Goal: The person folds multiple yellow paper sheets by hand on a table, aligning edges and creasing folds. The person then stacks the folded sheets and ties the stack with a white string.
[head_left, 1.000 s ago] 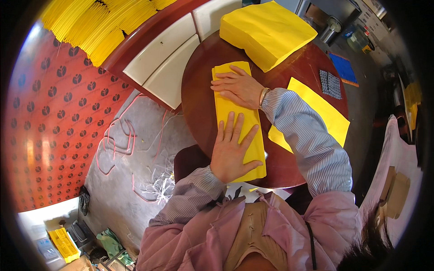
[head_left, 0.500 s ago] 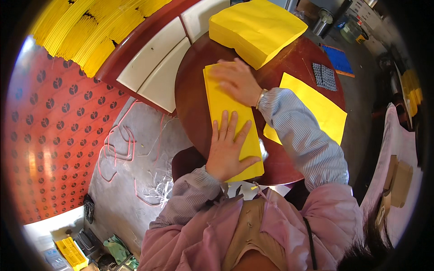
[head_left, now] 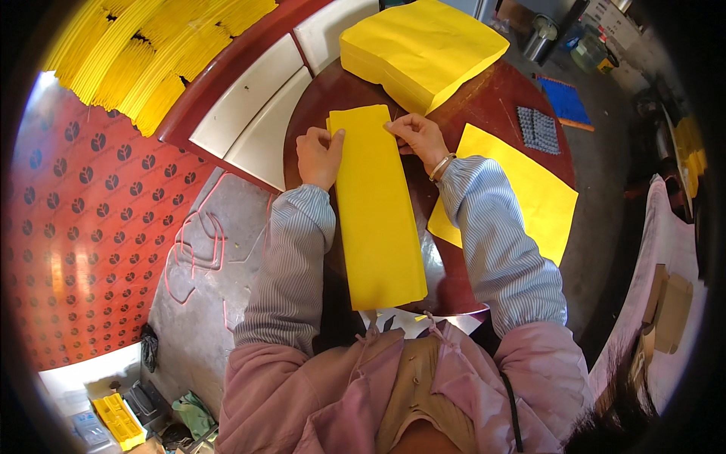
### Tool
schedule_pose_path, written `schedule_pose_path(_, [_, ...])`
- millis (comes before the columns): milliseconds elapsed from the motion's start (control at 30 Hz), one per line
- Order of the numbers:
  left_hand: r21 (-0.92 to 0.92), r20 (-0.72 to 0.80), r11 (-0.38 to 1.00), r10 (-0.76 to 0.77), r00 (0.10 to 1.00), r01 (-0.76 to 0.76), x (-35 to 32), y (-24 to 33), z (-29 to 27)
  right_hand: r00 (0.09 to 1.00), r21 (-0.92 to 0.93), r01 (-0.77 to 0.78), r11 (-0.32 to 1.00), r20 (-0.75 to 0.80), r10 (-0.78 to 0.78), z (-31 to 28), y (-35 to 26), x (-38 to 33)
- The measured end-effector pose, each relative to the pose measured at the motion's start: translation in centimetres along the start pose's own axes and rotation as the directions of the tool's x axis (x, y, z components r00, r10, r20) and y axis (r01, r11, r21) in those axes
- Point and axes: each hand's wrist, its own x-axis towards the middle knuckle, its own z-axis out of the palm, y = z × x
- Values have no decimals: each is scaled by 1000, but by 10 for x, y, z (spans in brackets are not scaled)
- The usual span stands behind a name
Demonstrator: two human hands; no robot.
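Note:
A long strip of folded yellow paper [head_left: 378,219] lies on the round dark-red table [head_left: 310,113], its near end reaching the table's front edge. At its far left edge my left hand [head_left: 319,157] pinches the paper between thumb and curled fingers. My right hand [head_left: 420,141] grips the far right edge, thumb and fingertips together on it. Beyond my hands stands a thick stack of yellow paper [head_left: 427,45]. A flat yellow sheet [head_left: 522,189] lies to the right, partly under my right forearm.
Small grey pieces in rows [head_left: 538,129] rest near the table's right edge. A white-fronted drawer cabinet [head_left: 257,98] with bundled yellow paper [head_left: 151,53] stands far left. Pink cord [head_left: 215,242] lies on the floor. A steel cup [head_left: 540,39] is at the far right.
Both hands have gone from lying flat on the folded paper to gripping its far edges. My left hand moved away from me and left; the right moved slightly right. The strip shifted a little toward me.

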Motion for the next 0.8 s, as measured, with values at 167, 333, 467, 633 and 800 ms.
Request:
schedule_pose_path(167, [-155,-29,987,-44,999,39,-1,-13,9,1000,-5,-3,1000,17,3,-7,12,8])
schedule_pose_path(333, [-78,-191,986,130,973,-147,-1,-5,6,935,-98,315,944,-142,-326,-5,15,11])
schedule_pose_path(467, [140,-189,786,618,763,-602,-12,17,-18,763,-384,572,725,-75,-642,-15,-11,-52])
schedule_pose_path(633, [-1,336,618,741,581,-786,-29,42,-20,625,-528,768,362,495,-603,1,-23,-198])
schedule_pose_path(800, [168,493,567,660,567,-806,-53,38,9,548,-539,824,175,682,-483,22,9,-245])
